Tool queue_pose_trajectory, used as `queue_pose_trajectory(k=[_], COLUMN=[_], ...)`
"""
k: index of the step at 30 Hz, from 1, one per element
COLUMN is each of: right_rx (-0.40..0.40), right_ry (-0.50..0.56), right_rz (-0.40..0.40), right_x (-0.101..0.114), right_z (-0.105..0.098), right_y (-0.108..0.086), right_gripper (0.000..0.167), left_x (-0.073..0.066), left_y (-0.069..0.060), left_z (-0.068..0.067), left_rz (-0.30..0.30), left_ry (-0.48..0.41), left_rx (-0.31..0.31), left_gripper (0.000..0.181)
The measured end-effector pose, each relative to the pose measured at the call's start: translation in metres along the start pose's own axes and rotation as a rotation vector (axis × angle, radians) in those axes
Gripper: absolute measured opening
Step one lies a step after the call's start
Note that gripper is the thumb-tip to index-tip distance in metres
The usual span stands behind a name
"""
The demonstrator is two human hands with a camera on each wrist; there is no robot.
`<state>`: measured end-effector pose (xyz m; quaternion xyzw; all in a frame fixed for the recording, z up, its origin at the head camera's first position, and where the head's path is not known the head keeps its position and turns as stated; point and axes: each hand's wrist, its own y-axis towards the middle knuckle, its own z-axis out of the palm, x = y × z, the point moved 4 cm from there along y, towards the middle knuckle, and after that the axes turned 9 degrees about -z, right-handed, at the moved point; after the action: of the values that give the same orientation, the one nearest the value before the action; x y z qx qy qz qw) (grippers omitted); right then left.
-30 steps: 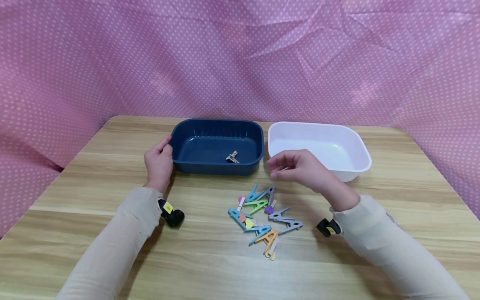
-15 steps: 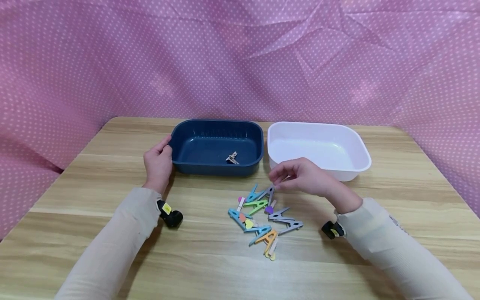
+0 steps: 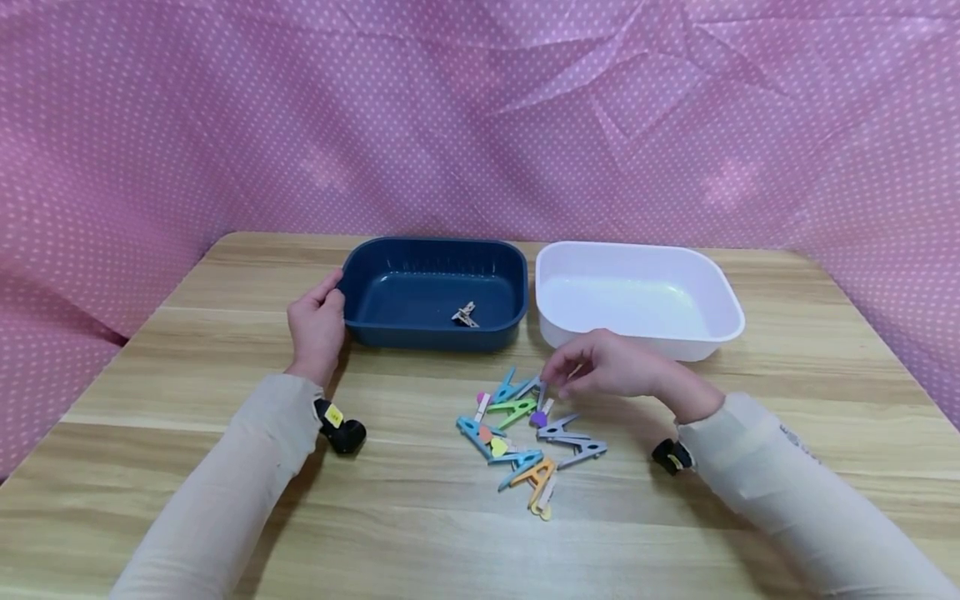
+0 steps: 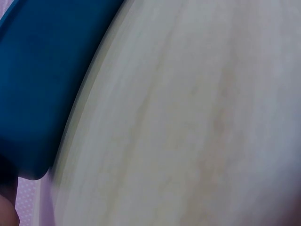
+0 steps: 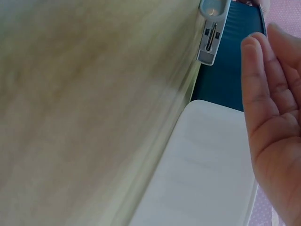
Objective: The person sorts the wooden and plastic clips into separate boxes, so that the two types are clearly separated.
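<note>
In the head view, my left hand (image 3: 317,329) holds the left end of a dark blue basin (image 3: 435,337); its finger contact is partly hidden. Two or so small wooden clothespins (image 3: 466,315) lie inside that basin. My right hand (image 3: 607,364) hovers over the pile, fingers loosely bent, with its fingertips beside a grey clothespin (image 3: 534,387). In the right wrist view, the fingers (image 5: 256,80) hold nothing, and a grey clothespin (image 5: 214,33) shows past them. Around it lie a light blue clothespin (image 3: 507,390), a green clothespin (image 3: 515,410) and a small purple-heart clip (image 3: 539,419).
A white basin (image 3: 637,342) stands right of the blue one. Nearer on the wooden table (image 3: 405,517) lie two grey clothespins, an orange clothespin (image 3: 536,477), more light blue ones and several small wooden heart clips. A pink dotted cloth (image 3: 480,125) hangs behind.
My right hand has come down and toward me from the white basin's front to the grey clothespin. The left hand and both basins have stayed put.
</note>
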<state>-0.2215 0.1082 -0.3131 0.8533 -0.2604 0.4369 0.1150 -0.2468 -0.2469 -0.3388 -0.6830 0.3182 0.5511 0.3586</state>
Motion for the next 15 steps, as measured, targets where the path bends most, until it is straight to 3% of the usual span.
queue_pose_trajectory(k=[15], right_rx=[0.120], right_ry=[-0.157], right_rz=[0.009], right_x=[-0.0070], right_z=[0.0081], right_y=[0.0084], right_gripper=[0.019], left_x=[-0.0005], left_y=[0.0010], left_z=[0.0001], left_rz=[-0.015], left_ry=[0.003], left_rx=[0.018], left_gripper=[0.038])
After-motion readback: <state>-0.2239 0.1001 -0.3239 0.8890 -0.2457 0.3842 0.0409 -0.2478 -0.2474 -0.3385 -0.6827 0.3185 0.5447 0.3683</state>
